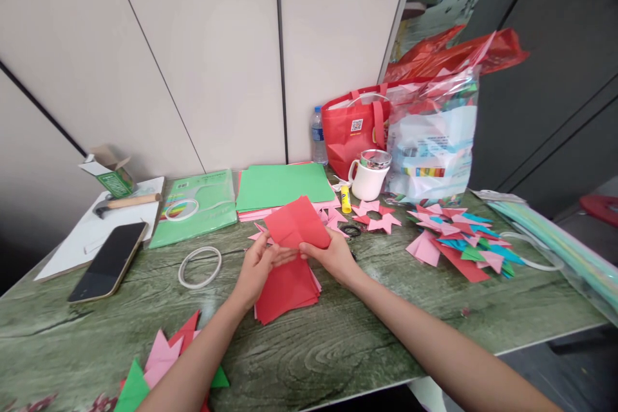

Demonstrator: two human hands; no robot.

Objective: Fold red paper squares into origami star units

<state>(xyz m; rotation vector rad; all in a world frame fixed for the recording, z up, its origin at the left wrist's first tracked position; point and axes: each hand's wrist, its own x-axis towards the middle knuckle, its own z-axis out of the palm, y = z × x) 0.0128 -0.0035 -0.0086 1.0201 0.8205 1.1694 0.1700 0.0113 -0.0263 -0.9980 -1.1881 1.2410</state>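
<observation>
Across green tabletop [376,335], left hand [258,264] and right hand [337,257] grip 1 red sheet [297,222], seemingly creased, whose edges should align evenly.

I see the right hand [334,256] pinching a red sheet [297,222], the left hand [258,264] perhaps holding it too, a red stack [286,295] below both.
</observation>
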